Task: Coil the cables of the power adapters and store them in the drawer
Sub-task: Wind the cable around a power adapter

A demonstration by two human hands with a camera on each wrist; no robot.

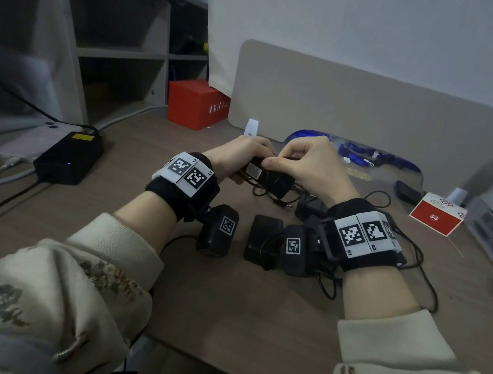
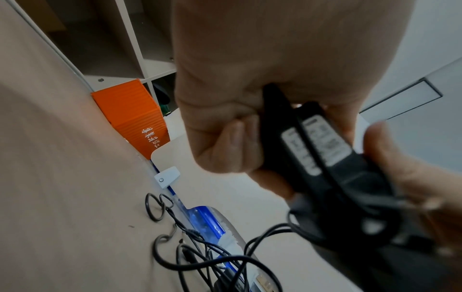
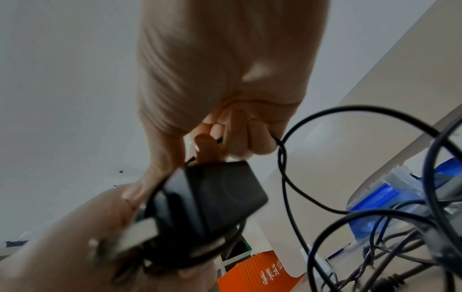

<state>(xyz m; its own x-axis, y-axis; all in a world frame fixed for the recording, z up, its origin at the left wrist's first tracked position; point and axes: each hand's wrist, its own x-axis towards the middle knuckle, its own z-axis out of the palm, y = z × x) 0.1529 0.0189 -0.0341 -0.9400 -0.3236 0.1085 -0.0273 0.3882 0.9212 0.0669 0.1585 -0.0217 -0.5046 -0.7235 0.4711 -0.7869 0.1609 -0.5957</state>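
Observation:
My left hand (image 1: 239,154) grips a small black power adapter (image 1: 265,173) with a white label (image 2: 317,144), held above the middle of the desk. My right hand (image 1: 302,161) pinches that adapter's thin black cable (image 3: 282,154) against the adapter body (image 3: 212,195); the cable runs over the label (image 2: 302,136) and loops loosely away. A second black adapter (image 1: 263,240) lies on the desk between my wrists, and a third (image 1: 311,207) lies under the right hand. Their cables (image 1: 426,275) sprawl tangled to the right. No drawer is in view.
A large black power brick (image 1: 69,157) with a yellow label sits at the left, plugged in. A red box (image 1: 197,104) stands at the back by a beige divider panel (image 1: 361,107). Blue lanyards (image 1: 358,153) and a red-and-white card box (image 1: 437,214) lie at the right.

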